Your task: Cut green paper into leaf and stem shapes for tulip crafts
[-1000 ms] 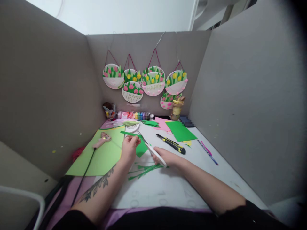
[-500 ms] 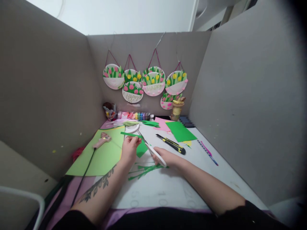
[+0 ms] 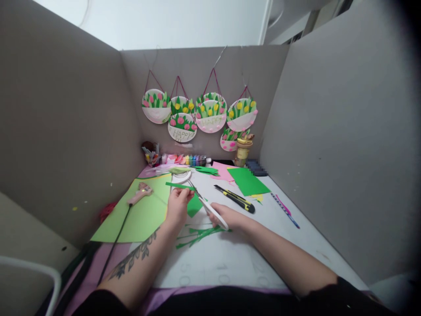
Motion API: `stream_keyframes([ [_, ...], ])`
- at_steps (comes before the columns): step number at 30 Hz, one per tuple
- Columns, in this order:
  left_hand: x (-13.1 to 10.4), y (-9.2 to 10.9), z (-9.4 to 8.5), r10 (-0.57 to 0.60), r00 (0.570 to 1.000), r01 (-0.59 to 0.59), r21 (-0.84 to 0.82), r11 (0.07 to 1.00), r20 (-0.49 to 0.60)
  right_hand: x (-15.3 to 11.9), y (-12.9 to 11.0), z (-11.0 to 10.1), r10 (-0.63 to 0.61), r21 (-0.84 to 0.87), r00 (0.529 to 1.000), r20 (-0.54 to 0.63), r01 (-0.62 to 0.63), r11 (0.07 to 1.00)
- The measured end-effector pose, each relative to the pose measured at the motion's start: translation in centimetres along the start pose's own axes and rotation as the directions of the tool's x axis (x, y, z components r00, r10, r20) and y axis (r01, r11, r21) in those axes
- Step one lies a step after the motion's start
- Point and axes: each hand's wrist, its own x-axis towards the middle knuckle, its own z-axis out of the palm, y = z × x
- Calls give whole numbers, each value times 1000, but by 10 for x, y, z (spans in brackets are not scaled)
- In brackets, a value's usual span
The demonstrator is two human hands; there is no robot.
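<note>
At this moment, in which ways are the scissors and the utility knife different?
The scissors have white handles; the utility knife is black and yellow. The scissors are held in the right hand, while the utility knife lies on the work surface. Both slant, their far ends toward the left.

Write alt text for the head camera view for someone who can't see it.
The left hand pinches a thin green strip while the right hand holds white-handled scissors near it. Loose green strips, a utility knife and a glue gun lie nearby; flower-decorated plates hang behind.
</note>
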Motion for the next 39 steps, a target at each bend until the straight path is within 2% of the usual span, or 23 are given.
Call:
stream_keyframes([
  [5, 1, -2, -1, 13, 1000, -13, 21, 1000, 0, -1, -1, -1, 16, 13, 1000, 9, -16, 1000],
  [16, 3, -4, -2, -11, 1000, 10, -67, 998, -22, 1, 3, 1, 40, 25, 999, -9, -40, 999],
  [39, 2, -3, -2, -9, 1000, 8, -56, 998, -25, -2, -4, 1, 8, -13, 1000, -3, -8, 1000],
])
